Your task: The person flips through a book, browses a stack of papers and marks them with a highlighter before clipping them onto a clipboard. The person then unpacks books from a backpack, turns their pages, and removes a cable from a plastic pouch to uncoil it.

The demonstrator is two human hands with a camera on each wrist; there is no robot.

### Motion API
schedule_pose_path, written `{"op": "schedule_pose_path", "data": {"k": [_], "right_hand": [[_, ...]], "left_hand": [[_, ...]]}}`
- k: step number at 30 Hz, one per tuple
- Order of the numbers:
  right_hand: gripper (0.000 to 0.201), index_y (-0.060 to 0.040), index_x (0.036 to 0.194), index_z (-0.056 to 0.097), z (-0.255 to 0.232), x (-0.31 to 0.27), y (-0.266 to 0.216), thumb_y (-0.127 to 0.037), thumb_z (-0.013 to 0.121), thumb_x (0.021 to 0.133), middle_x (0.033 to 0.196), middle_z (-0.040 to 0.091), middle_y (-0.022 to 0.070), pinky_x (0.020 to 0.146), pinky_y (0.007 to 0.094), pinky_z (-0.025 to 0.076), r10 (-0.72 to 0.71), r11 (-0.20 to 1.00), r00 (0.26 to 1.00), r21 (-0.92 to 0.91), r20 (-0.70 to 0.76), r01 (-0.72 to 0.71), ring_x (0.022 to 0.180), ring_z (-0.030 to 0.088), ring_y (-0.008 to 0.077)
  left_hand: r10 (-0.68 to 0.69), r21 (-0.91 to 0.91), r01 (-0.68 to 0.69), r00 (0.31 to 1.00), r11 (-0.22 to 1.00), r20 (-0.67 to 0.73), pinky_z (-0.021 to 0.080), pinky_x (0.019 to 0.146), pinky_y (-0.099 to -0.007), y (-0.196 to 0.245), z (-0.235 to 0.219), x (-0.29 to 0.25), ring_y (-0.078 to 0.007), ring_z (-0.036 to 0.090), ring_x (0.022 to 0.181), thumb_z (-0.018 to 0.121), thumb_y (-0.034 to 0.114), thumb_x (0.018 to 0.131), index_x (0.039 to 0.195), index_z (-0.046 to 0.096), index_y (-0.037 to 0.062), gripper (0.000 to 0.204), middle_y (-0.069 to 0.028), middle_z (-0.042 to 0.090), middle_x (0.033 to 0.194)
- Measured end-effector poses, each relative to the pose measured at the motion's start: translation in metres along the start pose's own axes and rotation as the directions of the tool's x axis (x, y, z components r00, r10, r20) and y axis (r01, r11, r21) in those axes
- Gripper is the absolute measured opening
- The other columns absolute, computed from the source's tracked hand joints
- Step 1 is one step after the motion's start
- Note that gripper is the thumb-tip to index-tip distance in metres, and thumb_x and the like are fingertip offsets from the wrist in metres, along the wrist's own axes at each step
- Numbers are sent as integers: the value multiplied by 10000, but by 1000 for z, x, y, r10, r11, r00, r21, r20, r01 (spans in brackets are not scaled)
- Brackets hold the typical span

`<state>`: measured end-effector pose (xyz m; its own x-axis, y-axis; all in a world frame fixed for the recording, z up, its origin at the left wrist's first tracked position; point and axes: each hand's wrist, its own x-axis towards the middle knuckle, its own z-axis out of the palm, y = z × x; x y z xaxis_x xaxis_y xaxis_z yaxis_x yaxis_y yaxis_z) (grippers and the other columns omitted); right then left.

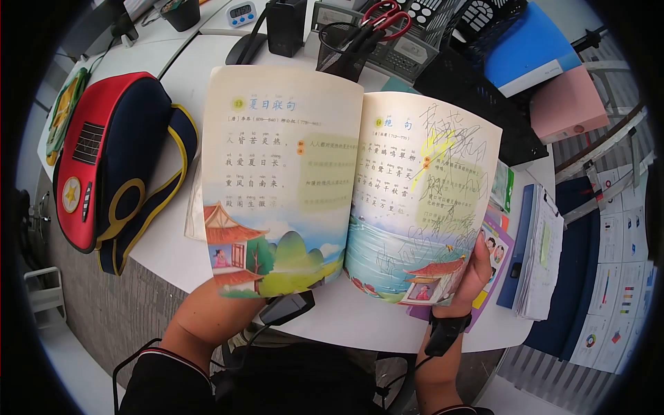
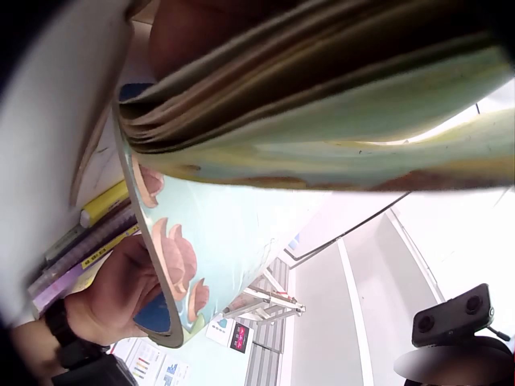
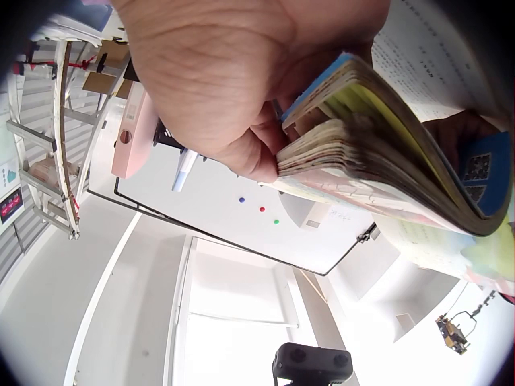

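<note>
An illustrated Chinese textbook [image 1: 304, 207] is spread wide, with printed poems on both pages and dense pen scribbles with yellow highlighter on the right page. My right hand [image 1: 474, 273] grips its lower right edge, the thumb at the front. In the right wrist view that hand [image 3: 241, 72] pinches a thick block of page edges. My left hand is hidden behind the left page in the head view, where only the forearm [image 1: 214, 318] shows below. A shadowed part of the left hand [image 2: 209, 32] holds the book from behind in the left wrist view.
A red and navy bag [image 1: 117, 159] with yellow-trimmed straps lies left on the white table [image 1: 180, 266]. Behind the book stand a mesh pen cup [image 1: 342, 59] with red-handled scissors and a small timer [image 1: 241, 14]. Blue folders [image 1: 529, 52] and stacked papers [image 1: 543, 256] lie right.
</note>
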<state>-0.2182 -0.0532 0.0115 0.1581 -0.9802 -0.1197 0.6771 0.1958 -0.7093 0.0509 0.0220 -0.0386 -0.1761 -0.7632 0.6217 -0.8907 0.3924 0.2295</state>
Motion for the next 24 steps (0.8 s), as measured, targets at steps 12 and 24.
{"op": "schedule_pose_path", "data": {"k": [12, 24], "right_hand": [[423, 19, 1301, 556, 3, 0, 0, -266, 465, 1002, 1273, 648, 164, 953, 415, 530, 11, 999, 1000, 39, 24, -12, 1080, 675, 265], [425, 27, 1289, 562, 7, -1, -1, -267, 476, 994, 1257, 654, 167, 954, 410, 530, 4, 999, 1000, 46, 20, -5, 1075, 676, 263]], "left_hand": [[53, 86, -50, 998, 995, -28, 542, 805, -269, -3, 7, -2, -163, 664, 977, 567, 273, 970, 1315, 577, 32, 421, -70, 652, 1225], [108, 171, -98, 993, 980, -51, 547, 790, -261, -6, 15, -5, -156, 667, 969, 577, 265, 965, 1306, 588, 32, 413, -62, 657, 1219]]}}
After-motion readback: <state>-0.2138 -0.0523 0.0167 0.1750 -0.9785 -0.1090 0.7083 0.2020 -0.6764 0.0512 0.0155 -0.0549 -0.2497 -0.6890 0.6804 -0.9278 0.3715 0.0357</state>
